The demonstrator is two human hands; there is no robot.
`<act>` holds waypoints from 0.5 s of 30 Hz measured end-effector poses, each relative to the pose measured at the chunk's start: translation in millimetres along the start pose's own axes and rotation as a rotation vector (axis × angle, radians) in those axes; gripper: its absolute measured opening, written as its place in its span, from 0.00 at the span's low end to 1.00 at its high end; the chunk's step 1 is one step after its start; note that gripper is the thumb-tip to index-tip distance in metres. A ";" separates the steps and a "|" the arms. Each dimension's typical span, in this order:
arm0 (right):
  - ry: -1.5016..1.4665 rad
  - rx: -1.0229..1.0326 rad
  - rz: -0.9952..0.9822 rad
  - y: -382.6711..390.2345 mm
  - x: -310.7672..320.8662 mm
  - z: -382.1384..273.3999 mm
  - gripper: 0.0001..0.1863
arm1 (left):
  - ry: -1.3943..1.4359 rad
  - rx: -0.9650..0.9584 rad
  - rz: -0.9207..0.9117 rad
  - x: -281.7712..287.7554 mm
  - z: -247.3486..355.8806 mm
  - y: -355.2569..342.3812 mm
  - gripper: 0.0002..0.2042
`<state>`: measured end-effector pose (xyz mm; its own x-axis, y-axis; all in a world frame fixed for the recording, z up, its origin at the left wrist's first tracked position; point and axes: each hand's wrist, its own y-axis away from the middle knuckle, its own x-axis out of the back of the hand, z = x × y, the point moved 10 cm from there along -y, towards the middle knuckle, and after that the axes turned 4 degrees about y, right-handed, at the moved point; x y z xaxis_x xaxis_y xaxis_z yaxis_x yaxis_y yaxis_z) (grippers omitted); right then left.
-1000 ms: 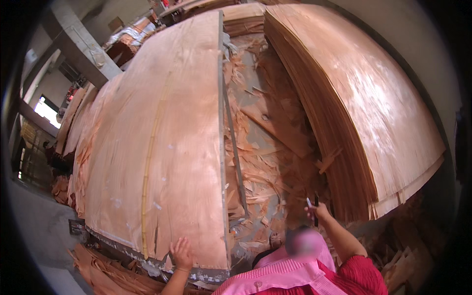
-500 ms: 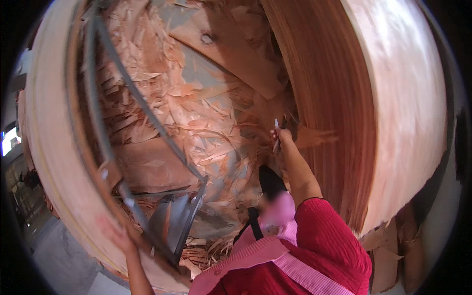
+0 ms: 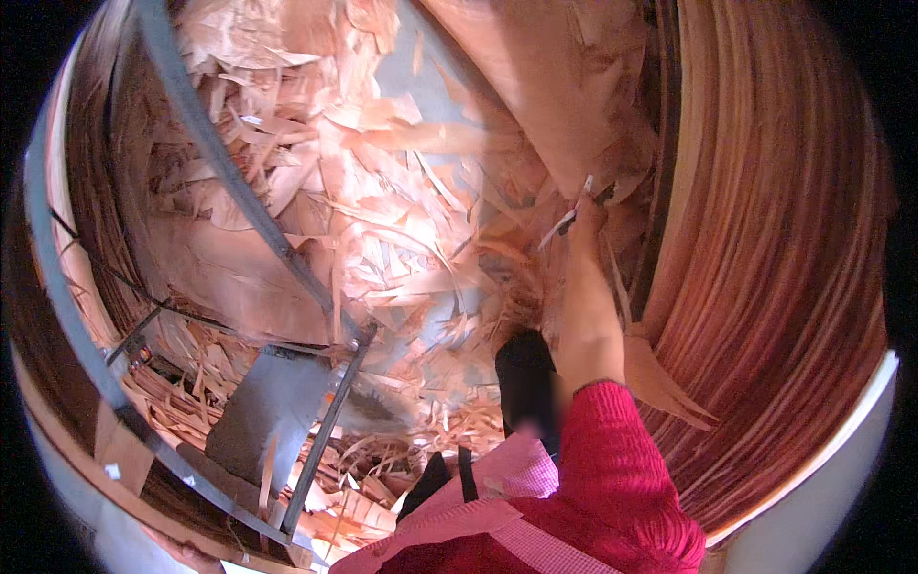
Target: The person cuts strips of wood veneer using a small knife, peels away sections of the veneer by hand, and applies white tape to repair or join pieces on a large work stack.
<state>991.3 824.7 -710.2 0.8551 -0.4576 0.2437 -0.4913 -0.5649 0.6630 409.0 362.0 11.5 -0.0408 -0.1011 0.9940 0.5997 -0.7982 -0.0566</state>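
Observation:
My right hand [image 3: 587,224] reaches forward and down beside the tall stack of reddish-brown wood veneer sheets [image 3: 775,239] on the right. Its fingers are closed round a slim white-and-dark tool [image 3: 560,226], whose exact kind I cannot make out. Just beyond the hand lies a broad veneer sheet [image 3: 564,86]. A loose veneer strip [image 3: 660,378] hangs out by the stack, right of my forearm. At the lower left rim, only a reddish bit of my left hand [image 3: 196,559] shows, by the pale wood edge; its fingers cannot be made out.
Torn veneer scraps [image 3: 382,239] cover much of the grey floor. A metal frame bar [image 3: 239,182] slants across the left, above a dark grey plate [image 3: 268,411]. Another veneer stack [image 3: 91,191] curves along the left side. My black shoe [image 3: 526,378] stands among scraps.
My view has turned and come closer to the right stack. My right hand has reached farther forward with the tool. My left hand, earlier on the pale left stack, has mostly left the view.

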 end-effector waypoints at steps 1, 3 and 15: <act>-0.034 0.041 -0.029 9.0 -3.7 -20.0 0.09 | 0.097 0.063 0.013 -31.8 42.9 -18.4 0.40; -0.114 0.095 -0.107 72.4 -7.0 -62.2 0.08 | 0.138 -0.073 -0.016 -43.8 88.1 -50.5 0.40; 0.440 1.032 -0.343 597.4 94.0 -446.6 0.13 | 0.717 -0.406 -0.272 1.5 315.5 -87.3 0.26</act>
<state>852.2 750.9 24.9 0.8529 -0.0108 0.5220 0.0473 -0.9941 -0.0979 608.7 618.9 47.4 -0.7173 -0.1171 0.6869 0.1701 -0.9854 0.0097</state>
